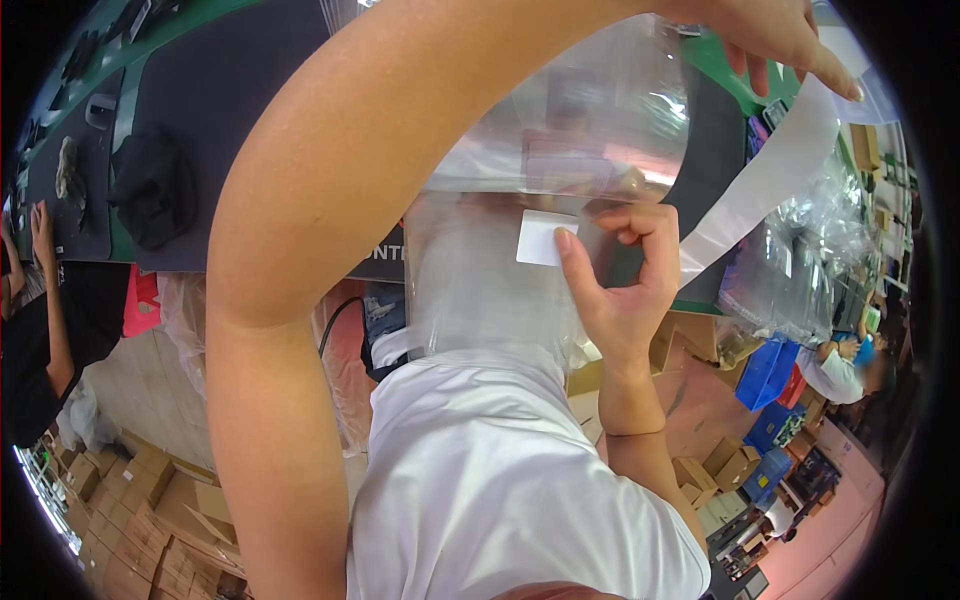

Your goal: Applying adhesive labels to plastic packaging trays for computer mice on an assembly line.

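In front of my body lies a clear plastic bag (480,275) with a small white label (538,240) on it. My right hand (632,265) is over the bag's right side. Its thumb is stretched out, with the tip on the label's right edge, while the other fingers are curled loosely apart from the thumb. My left arm arches across the view, bringing my left hand (775,45) to the far right. Its fingers are spread, one reaching to the top of a white paper strip (770,185); whether it presses on the strip is unclear. More clear plastic bags (600,110) lie beyond.
Dark mats (215,90) cover the green table. A black cloth item (153,188) lies at left, near another person's hand (42,235). Bundled clear bags (790,270) sit at right. Blue bins (767,375) and cardboard boxes (730,465) stand beyond the table at right; stacked cartons (130,520) are at lower left.
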Available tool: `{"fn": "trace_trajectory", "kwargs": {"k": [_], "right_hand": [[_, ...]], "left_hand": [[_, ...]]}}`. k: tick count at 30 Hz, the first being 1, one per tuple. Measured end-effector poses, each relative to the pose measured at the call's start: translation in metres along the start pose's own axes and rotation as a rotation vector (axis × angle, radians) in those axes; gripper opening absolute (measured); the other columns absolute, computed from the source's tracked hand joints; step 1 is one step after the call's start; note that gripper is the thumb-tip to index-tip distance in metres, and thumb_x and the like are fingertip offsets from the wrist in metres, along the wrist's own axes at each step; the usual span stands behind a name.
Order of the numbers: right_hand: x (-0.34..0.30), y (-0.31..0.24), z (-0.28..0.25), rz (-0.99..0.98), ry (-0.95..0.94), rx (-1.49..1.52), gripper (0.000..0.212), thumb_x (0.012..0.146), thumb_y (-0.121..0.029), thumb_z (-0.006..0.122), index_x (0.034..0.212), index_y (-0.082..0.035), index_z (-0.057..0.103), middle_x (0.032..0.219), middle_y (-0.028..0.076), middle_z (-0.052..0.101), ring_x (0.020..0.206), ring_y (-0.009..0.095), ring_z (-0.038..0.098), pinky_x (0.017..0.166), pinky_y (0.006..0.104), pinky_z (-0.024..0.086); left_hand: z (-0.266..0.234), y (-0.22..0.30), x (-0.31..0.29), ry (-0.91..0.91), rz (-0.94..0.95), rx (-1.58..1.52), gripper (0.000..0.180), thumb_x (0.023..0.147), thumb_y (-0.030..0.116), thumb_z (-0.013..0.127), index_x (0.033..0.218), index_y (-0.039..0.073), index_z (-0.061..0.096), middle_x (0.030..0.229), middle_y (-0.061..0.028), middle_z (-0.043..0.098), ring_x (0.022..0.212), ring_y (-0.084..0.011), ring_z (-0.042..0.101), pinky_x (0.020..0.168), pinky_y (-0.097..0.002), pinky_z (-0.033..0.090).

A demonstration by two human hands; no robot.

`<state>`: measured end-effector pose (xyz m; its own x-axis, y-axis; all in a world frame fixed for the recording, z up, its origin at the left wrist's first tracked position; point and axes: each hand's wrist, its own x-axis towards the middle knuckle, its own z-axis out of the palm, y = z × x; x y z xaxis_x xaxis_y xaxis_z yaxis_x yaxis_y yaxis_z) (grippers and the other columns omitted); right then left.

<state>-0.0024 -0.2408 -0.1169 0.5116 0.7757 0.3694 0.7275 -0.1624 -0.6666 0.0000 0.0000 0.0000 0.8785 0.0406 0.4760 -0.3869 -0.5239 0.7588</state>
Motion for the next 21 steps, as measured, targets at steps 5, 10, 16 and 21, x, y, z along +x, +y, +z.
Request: {"fn": "trace_trajectory", "kwargs": {"k": [5, 10, 16, 21], "right_hand": [[-0.008, 0.007, -0.004, -0.15, 0.062, -0.123, 0.027, 0.071, 0.006, 0.07, 0.095, -0.006, 0.069, 0.095, 0.01, 0.064, 0.09, 0.028, 0.059, 0.079, 0.0368, 0.047], [-0.023, 0.011, -0.006, -0.302, -0.119, -0.202, 0.063, 0.072, -0.025, 0.079, 0.127, -0.005, 0.06, 0.136, 0.014, 0.054, 0.13, 0.032, 0.047, 0.101, 0.0503, 0.037], [-0.035, -0.004, -0.042, -0.273, -0.613, -0.105, 0.124, 0.057, -0.05, 0.087, 0.152, 0.001, 0.025, 0.162, 0.018, 0.014, 0.151, 0.04, 0.003, 0.117, 0.0605, 0.017], [-0.033, -0.005, -0.049, -0.351, -0.673, -0.125, 0.114, 0.059, -0.049, 0.087, 0.148, 0.001, 0.035, 0.16, 0.02, 0.017, 0.15, 0.042, 0.003, 0.117, 0.061, 0.017]], "left_hand": [[0.021, -0.006, 0.012, -0.094, -0.154, -0.171, 0.062, 0.095, 0.049, 0.054, 0.104, -0.011, 0.065, 0.081, -0.018, 0.069, 0.076, -0.0231, 0.07, 0.066, -0.0374, 0.054], [0.027, -0.03, 0.013, -0.017, -0.262, -0.178, 0.044, 0.099, 0.036, 0.05, 0.127, 0.006, 0.065, 0.112, -0.0031, 0.068, 0.077, -0.0082, 0.059, 0.065, -0.0224, 0.046], [0.036, -0.013, 0.024, -0.049, -0.28, -0.262, 0.047, 0.099, 0.039, 0.053, 0.124, 0.002, 0.066, 0.104, -0.0063, 0.068, 0.081, -0.0104, 0.06, 0.068, -0.0225, 0.046], [0.034, -0.012, 0.021, -0.051, -0.284, -0.243, 0.048, 0.099, 0.04, 0.053, 0.126, 0.002, 0.065, 0.104, -0.0076, 0.068, 0.082, -0.0117, 0.061, 0.068, -0.0237, 0.047]]}}
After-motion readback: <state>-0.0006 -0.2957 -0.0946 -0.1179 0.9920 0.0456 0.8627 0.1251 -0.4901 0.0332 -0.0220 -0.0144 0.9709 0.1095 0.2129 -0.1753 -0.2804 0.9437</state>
